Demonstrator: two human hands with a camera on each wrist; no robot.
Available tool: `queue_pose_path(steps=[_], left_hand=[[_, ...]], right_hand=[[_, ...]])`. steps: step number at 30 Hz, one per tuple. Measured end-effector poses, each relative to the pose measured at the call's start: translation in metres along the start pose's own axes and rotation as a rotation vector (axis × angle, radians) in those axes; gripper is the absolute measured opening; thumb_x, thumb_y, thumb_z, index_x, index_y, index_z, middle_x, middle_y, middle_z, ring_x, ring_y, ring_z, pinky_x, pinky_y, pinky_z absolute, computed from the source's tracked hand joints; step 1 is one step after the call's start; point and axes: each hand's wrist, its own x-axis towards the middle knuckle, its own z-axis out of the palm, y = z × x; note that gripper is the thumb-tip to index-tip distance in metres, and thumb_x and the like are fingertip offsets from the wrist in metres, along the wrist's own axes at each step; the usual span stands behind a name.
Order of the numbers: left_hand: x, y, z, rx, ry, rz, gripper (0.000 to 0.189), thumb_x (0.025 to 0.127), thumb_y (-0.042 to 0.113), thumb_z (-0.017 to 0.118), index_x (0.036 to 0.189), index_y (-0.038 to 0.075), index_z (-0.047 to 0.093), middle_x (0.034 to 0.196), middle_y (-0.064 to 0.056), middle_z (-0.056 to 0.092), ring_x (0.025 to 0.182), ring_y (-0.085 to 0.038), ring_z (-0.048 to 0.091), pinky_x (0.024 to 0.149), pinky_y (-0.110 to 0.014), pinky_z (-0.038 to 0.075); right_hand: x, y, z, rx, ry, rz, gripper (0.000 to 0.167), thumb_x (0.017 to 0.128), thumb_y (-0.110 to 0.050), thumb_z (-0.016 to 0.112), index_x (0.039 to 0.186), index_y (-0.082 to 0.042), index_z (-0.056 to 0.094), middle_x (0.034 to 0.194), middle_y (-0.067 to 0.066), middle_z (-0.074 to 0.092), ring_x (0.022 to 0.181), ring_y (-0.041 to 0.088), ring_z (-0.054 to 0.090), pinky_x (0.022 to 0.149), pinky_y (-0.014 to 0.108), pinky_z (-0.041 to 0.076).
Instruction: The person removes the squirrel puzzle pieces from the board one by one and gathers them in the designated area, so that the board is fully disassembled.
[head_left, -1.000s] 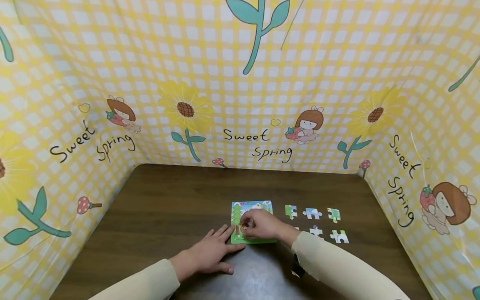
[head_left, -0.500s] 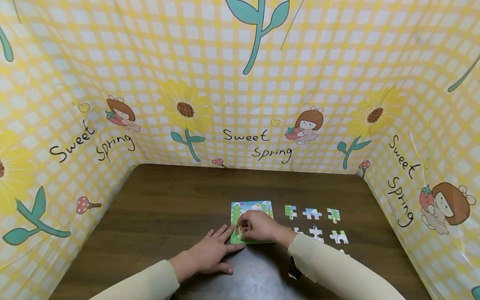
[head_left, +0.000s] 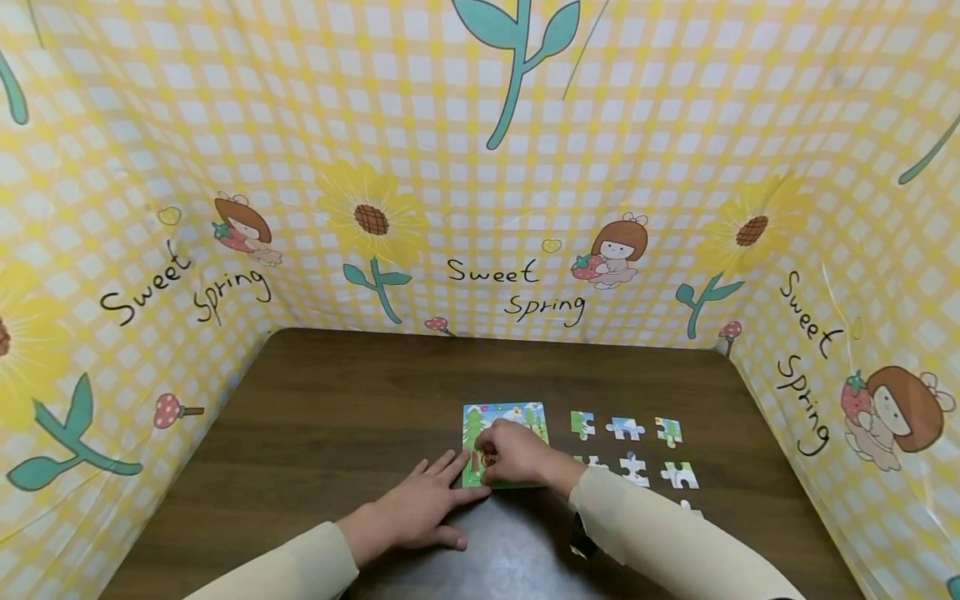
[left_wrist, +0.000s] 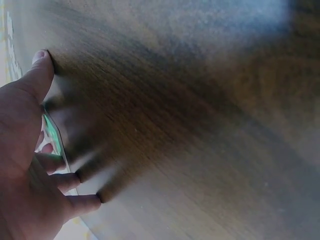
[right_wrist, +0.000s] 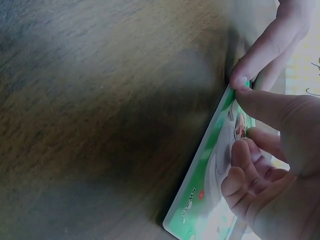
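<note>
A small jigsaw puzzle board [head_left: 471, 423], green and blue with trees, lies flat on the brown table [head_left: 360, 383]. My left hand [head_left: 412, 507] rests palm down at its lower left corner, fingers straight and spread, the index finger along the bottom edge. Over the board's left half, my right hand [head_left: 517, 454] has thumb and index finger bent around a puzzle piece [right_wrist: 241, 125] with a reddish picture, which the hand partly hides. In the right wrist view its thumb meets a left fingertip at the board's edge. The left wrist view shows the left fingertips [left_wrist: 90, 201] on the tabletop.
Right of the board lie several loose puzzle pieces [head_left: 626, 427] in rows; the right forearm [head_left: 660, 533] covers part of the lower ones. Yellow checked cloth [head_left: 487, 208] with flower prints stands around the back and sides of the table.
My right hand has shifted slightly down and left over the board, and its forearm uncovers more of the loose pieces. The left hand stays in place.
</note>
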Motion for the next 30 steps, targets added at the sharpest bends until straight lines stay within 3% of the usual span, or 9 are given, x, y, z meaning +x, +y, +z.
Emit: queue_pose_path(steps=[9, 16, 23, 30], left_hand=[[0.002, -0.001, -0.001, 0.006, 0.000, 0.002, 0.073, 0.091, 0.069, 0.060, 0.157, 0.044, 0.039, 0.171, -0.015, 0.017, 0.154, -0.045, 0.025, 0.109, -0.071, 0.035], [0.002, 0.000, 0.000, 0.000, 0.009, 0.003, 0.074, 0.090, 0.068, 0.062, 0.157, 0.044, 0.040, 0.171, -0.018, 0.018, 0.154, -0.044, 0.025, 0.110, -0.070, 0.035], [0.002, 0.000, 0.000, 0.015, 0.014, 0.004, 0.075, 0.090, 0.068, 0.062, 0.157, 0.045, 0.038, 0.170, -0.018, 0.019, 0.153, -0.044, 0.026, 0.110, -0.070, 0.036], [0.002, -0.001, 0.002, 0.003, 0.002, -0.013, 0.076, 0.090, 0.069, 0.061, 0.158, 0.044, 0.037, 0.171, -0.017, 0.018, 0.154, -0.043, 0.025, 0.110, -0.069, 0.035]], right_hand=[[0.001, 0.005, 0.002, 0.049, 0.031, 0.003, 0.036, 0.076, -0.021, 0.090, 0.108, -0.011, 0.075, 0.089, -0.002, 0.065, 0.079, 0.007, 0.052, 0.073, 0.026, 0.046], [-0.002, 0.008, 0.000, 0.136, 0.067, 0.016, 0.029, 0.080, -0.012, 0.084, 0.106, -0.010, 0.073, 0.087, 0.000, 0.069, 0.074, 0.005, 0.056, 0.070, 0.026, 0.048], [-0.006, 0.014, -0.005, 0.363, 0.088, -0.006, 0.015, 0.090, -0.005, 0.075, 0.105, -0.005, 0.072, 0.081, -0.002, 0.070, 0.071, 0.005, 0.062, 0.068, 0.025, 0.052], [-0.024, 0.025, -0.028, 0.533, 0.060, 0.006, 0.019, 0.094, -0.012, 0.076, 0.110, -0.004, 0.072, 0.091, 0.001, 0.071, 0.085, 0.016, 0.067, 0.071, 0.032, 0.055]])
